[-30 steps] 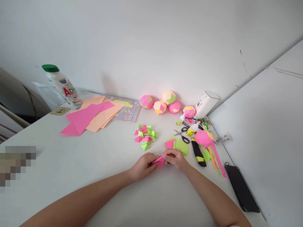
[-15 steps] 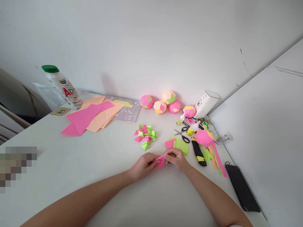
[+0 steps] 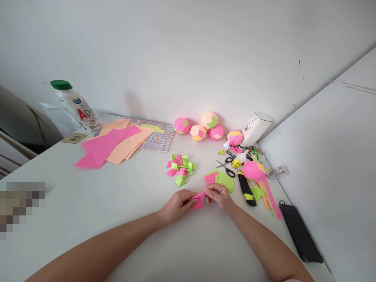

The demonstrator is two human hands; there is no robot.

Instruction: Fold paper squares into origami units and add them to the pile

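Note:
A small piece of pink paper, partly folded, is held between both hands above the white table. My left hand pinches its left side between thumb and fingers. At its upper right corner, the fingertips of my right hand are closed on the edge. Beyond the hands lies a cluster of folded pink and green paper pieces. Just behind my right hand is a stack of green paper squares with a pink square beside it.
Scissors, glue bottles and a box cutter lie to the right, near a phone. Several paper balls line the wall. Large pink and peach sheets and a white bottle are at the left.
My right hand has shifted very slightly to the right along the pink paper's corner. Both hands keep their hold, and the other things stay put.

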